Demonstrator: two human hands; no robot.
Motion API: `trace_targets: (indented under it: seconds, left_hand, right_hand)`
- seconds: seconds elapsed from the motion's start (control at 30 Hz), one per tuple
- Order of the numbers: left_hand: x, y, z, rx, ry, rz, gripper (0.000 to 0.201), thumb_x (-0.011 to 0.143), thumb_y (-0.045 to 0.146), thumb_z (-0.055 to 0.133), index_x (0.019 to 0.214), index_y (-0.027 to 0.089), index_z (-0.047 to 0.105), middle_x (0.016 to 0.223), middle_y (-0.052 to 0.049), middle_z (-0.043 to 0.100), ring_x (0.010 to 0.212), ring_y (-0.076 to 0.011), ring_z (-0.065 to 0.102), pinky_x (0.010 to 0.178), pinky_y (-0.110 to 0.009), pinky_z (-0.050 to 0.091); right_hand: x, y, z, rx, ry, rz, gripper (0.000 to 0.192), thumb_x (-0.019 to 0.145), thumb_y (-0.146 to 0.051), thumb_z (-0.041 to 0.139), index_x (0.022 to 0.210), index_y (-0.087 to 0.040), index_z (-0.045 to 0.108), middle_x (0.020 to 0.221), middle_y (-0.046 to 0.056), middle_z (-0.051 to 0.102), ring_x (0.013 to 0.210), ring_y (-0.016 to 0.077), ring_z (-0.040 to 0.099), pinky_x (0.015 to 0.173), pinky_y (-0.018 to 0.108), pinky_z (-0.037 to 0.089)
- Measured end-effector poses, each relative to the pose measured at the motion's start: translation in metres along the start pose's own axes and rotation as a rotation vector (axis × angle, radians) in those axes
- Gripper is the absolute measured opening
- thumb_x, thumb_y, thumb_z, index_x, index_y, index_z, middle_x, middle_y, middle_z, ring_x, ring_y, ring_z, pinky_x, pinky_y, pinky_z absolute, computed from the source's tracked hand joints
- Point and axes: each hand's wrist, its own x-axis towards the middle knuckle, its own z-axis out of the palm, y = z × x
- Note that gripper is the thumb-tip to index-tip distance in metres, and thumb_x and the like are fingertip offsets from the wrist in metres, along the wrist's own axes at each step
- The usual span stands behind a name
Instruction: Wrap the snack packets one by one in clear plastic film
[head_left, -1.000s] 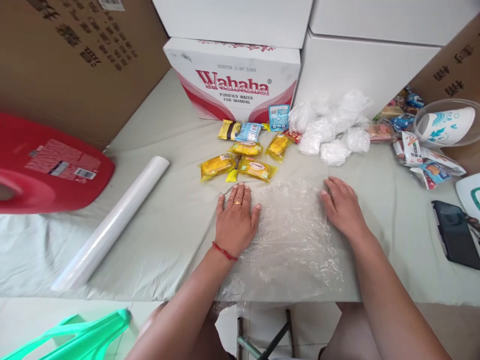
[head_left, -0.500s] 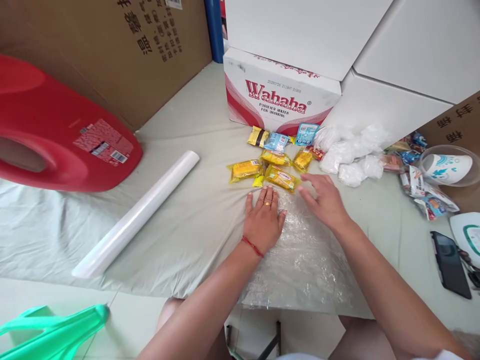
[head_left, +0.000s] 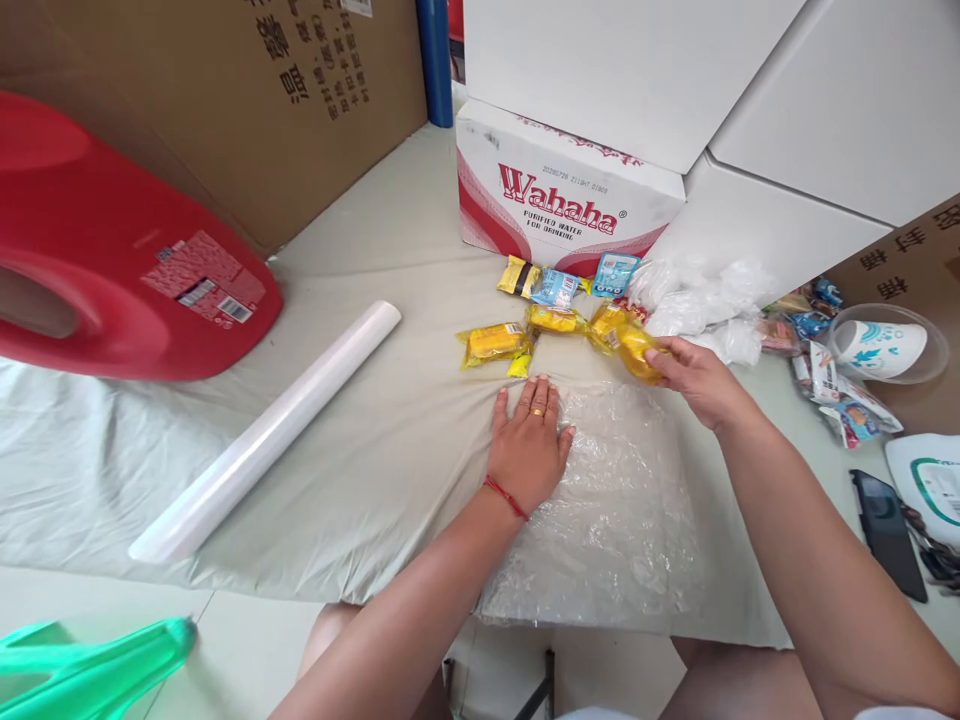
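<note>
My left hand (head_left: 529,445) lies flat with its fingers stretched out, at the upper left corner of a clear plastic sheet (head_left: 615,520) spread over the cloth. My right hand (head_left: 694,378) pinches the end of a yellow wrapped snack (head_left: 637,350), to the right of the other packets. Near my left fingertips lies another yellow snack packet (head_left: 493,345). Behind it are one more yellow packet (head_left: 556,320), a blue and white packet (head_left: 556,287), a yellow and black packet (head_left: 519,276) and a blue pouch (head_left: 615,273).
A white roll (head_left: 270,425) lies to the left beside a large red jug (head_left: 150,250). The Wahaha carton (head_left: 562,195) stands behind the snacks. Crumpled clear bags (head_left: 705,300), a paper cup (head_left: 885,345) and a phone (head_left: 889,530) are on the right.
My right hand has taken hold of the front yellow snack and moved it to the right, off the plastic sheet's far edge. My left hand has stayed flat in place.
</note>
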Motion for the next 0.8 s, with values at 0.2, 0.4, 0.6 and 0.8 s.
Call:
trace_targets:
  seconds: [0.2, 0.4, 0.6, 0.8]
  left_hand:
    - [-0.001, 0.000, 0.000, -0.019, 0.003, 0.008, 0.061, 0.106, 0.044, 0.032, 0.159, 0.013, 0.039, 0.170, -0.012, 0.031, 0.159, -0.0257, 0.027, 0.130, -0.060, 0.016]
    - [-0.001, -0.001, 0.000, -0.033, 0.010, 0.011, 0.063, 0.107, 0.045, 0.027, 0.160, 0.013, 0.038, 0.170, -0.012, 0.031, 0.159, -0.0264, 0.027, 0.129, -0.061, 0.016]
    - [0.000, 0.001, 0.000, -0.014, -0.004, 0.007, 0.063, 0.108, 0.047, 0.024, 0.160, 0.015, 0.037, 0.170, -0.012, 0.029, 0.159, -0.0269, 0.026, 0.130, -0.061, 0.014]
    - [0.000, 0.002, 0.000, -0.038, 0.003, 0.001, 0.063, 0.108, 0.046, 0.025, 0.160, 0.013, 0.038, 0.170, -0.013, 0.030, 0.159, -0.0262, 0.026, 0.130, -0.061, 0.014]
  right_hand:
    - [0.013, -0.017, 0.002, 0.264, -0.005, 0.217, 0.036, 0.094, -0.050, 0.059, 0.101, -0.017, 0.070, 0.082, 0.011, 0.077, 0.062, 0.0198, 0.070, 0.056, 0.031, 0.057]
    - [0.035, -0.035, 0.034, -0.416, 0.107, -0.063, 0.043, 0.098, -0.053, 0.048, 0.083, -0.019, 0.069, 0.078, 0.012, 0.074, 0.078, 0.0259, 0.069, 0.063, 0.032, 0.050]
    - [0.085, -0.068, 0.080, -1.004, 0.108, -0.509, 0.028, 0.096, -0.027, 0.046, 0.096, -0.018, 0.073, 0.101, 0.012, 0.077, 0.095, 0.0286, 0.066, 0.079, 0.035, 0.044]
    - [0.133, -0.089, 0.165, -1.158, 0.060, -0.467, 0.063, 0.107, -0.054, 0.034, 0.130, -0.003, 0.061, 0.122, 0.023, 0.070, 0.133, 0.0389, 0.050, 0.105, 0.050, 0.040]
